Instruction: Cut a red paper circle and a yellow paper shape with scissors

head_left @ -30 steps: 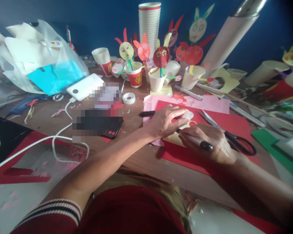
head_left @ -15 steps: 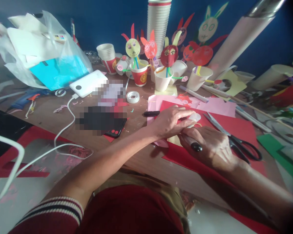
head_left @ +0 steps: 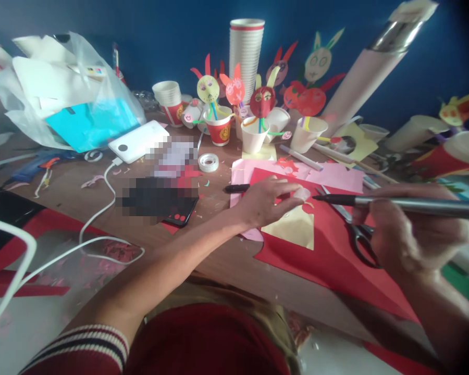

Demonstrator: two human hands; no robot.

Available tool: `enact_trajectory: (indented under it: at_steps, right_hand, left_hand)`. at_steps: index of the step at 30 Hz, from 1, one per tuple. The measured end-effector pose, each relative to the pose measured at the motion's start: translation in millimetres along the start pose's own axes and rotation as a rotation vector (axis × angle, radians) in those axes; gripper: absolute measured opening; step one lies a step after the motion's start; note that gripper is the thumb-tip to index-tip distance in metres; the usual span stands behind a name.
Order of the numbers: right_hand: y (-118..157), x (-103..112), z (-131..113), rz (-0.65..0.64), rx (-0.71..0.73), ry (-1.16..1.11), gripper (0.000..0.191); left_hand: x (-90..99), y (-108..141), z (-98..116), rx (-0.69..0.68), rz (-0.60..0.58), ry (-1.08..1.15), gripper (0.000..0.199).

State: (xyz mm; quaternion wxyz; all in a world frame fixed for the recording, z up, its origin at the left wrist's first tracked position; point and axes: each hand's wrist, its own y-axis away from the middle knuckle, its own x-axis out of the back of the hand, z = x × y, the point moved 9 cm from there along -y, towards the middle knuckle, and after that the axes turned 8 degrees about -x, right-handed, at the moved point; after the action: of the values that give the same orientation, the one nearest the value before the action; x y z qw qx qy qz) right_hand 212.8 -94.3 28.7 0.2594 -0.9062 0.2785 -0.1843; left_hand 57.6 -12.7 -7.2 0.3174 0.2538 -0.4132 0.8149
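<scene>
My left hand (head_left: 263,200) reaches over the papers, its thumb and fingers closed around a small pale rounded piece (head_left: 303,194). What that piece is made of I cannot tell. In my right hand (head_left: 404,229) is a grey pen (head_left: 394,203) with a dark tip that points left towards the left hand, apart from the paper. Beneath the left hand lies a pale yellow paper (head_left: 293,229) on a red sheet (head_left: 336,260). Black-handled scissors (head_left: 361,245) rest on the red sheet, partly hidden by the right hand.
Behind the papers stand paper cups (head_left: 256,136) with drawn rabbit-eared figures, and a tall cup stack (head_left: 246,47). A tape roll (head_left: 208,163), a black marker (head_left: 237,188) and a white power bank (head_left: 138,140) with its cable lie leftwards. A plastic bag (head_left: 19,104) is far left.
My right hand has moved right and up, away from my left hand, with the pen now in plain sight. The yellow paper is more uncovered. The view has shifted slightly.
</scene>
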Motion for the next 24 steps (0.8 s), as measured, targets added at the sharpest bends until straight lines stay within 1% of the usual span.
enact_trajectory:
  at_steps: [1,3,5,8,11,13,15,17,20,24]
  right_hand:
    - [-4.5,2.1,0.0,0.057,0.016,-0.065,0.009]
    - [-12.9,2.4,6.2,0.119,-0.006,-0.205,0.006]
    - [-18.7,0.9,19.4,0.131,-0.101,-0.29,0.007]
    - [-18.7,7.3,40.2,0.176,-0.254,-0.374,0.007]
    - [-15.3,12.2,52.6,0.183,-0.33,-0.429,0.007]
    - [-14.9,12.3,54.9,0.167,-0.326,-0.456,0.009]
    - [-16.0,10.3,54.8,0.138,-0.299,-0.472,0.01]
    - [-17.7,5.7,53.8,0.08,-0.272,-0.459,0.009]
    - [-17.4,-1.1,54.7,-0.006,-0.277,-0.398,0.007]
    - [-6.8,-13.7,51.6,-0.128,-0.331,-0.275,0.007]
  left_hand:
    - [0.6,0.0,0.8,0.003,-0.003,0.009,0.028]
    - [1.2,-0.2,2.0,0.003,-0.006,0.02,0.029]
    - [2.4,-1.0,2.5,-0.003,0.009,0.016,0.026]
    - [3.5,-2.8,2.9,-0.004,0.035,0.002,0.02]
    - [3.8,-4.1,2.7,0.019,0.043,0.016,0.017]
    - [7.5,-4.1,3.0,0.03,0.069,0.063,0.013]
    - [15.1,-3.9,3.0,0.033,0.11,0.117,0.011]
    - [28.7,-3.3,0.8,0.049,0.187,0.125,0.013]
    - [50.4,-2.1,-3.7,0.085,0.299,0.068,0.014]
    - [58.6,-2.9,-6.1,0.094,0.292,0.048,0.009]
